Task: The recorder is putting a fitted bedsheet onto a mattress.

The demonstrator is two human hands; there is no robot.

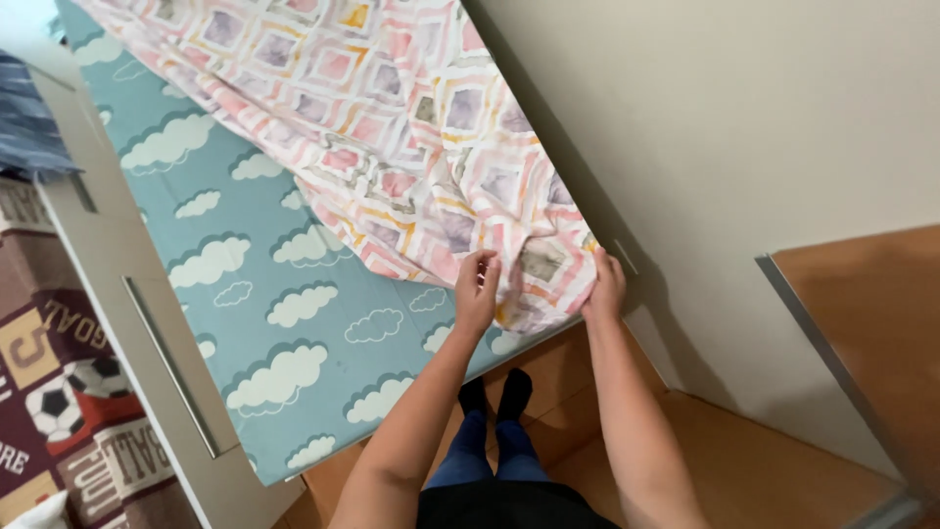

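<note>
Soft crumpled sheet (392,127), pink diamond pattern, over cloud-print mattress (264,323) corner. Two hands: left hand (477,291) pinches sheet hem; right hand (605,287) curled, gripping same hem.

**A narrow corner between wall and wardrobe**

A plain cream wall (744,147) fills the upper right, unmarked and evenly lit, with a soft shadow along its foot. The floor (764,460) below is warm orange-brown wood laid in boards. At the right edge a brown wooden panel with a grey metal rim (862,323) leans into view. On the left stands a white wardrobe door (127,323) with a long slim metal handle (171,367). Beyond it lies a dark red cloth printed with footballs (49,411).
</note>
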